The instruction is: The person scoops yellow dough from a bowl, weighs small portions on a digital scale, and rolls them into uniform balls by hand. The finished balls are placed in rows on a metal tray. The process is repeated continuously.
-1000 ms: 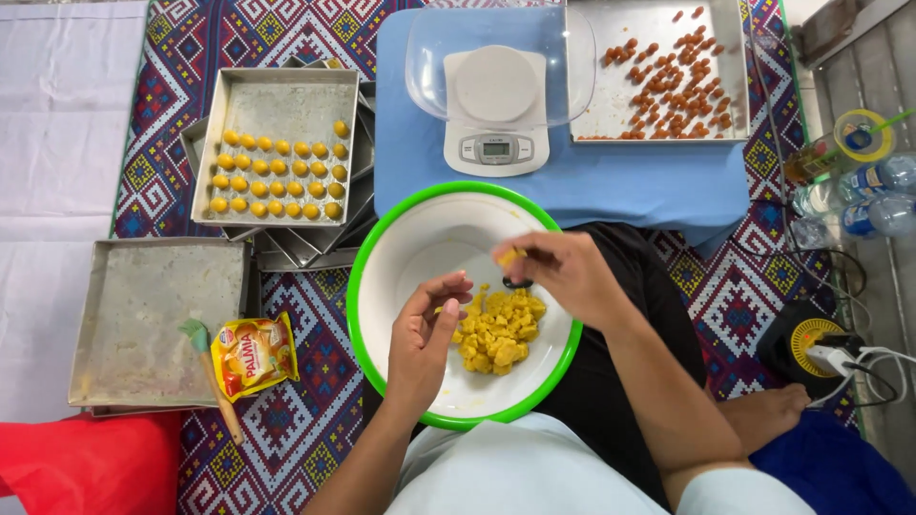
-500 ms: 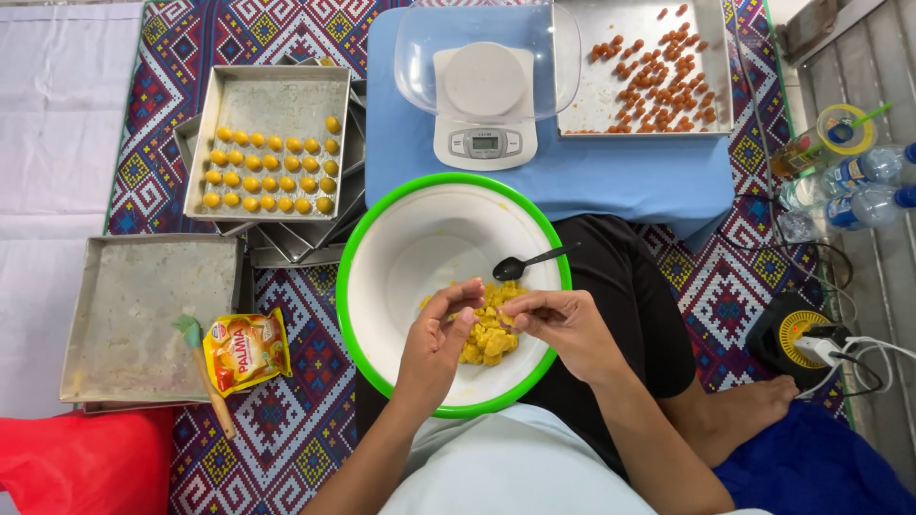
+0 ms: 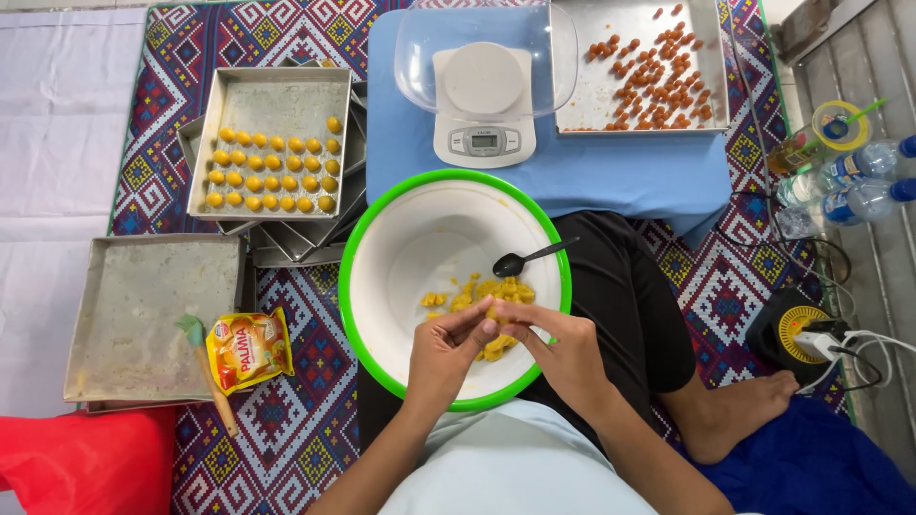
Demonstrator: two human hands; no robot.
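A white bowl with a green rim (image 3: pixel 355 246) rests on my lap and holds crumbly yellow dough (image 3: pixel 485 291). A black spoon (image 3: pixel 530 257) leans on its right rim. My left hand (image 3: pixel 445 355) and my right hand (image 3: pixel 563 350) meet over the near side of the bowl, fingertips pinching a small piece of yellow dough between them. Left of the bowl a metal tray (image 3: pixel 277 100) carries rows of yellow dough balls (image 3: pixel 270 175).
A kitchen scale (image 3: pixel 481 105) under a clear bowl and a tray of brown balls (image 3: pixel 658 72) sit on a blue table. An empty metal tray (image 3: pixel 153 315), a yellow packet (image 3: pixel 250 348), a brush, bottles (image 3: pixel 854 181) and a power strip (image 3: pixel 821 343) surround me.
My right hand put the spoon down on the bowl's rim and came down to join my left hand. Both hands now work a bit of dough together.
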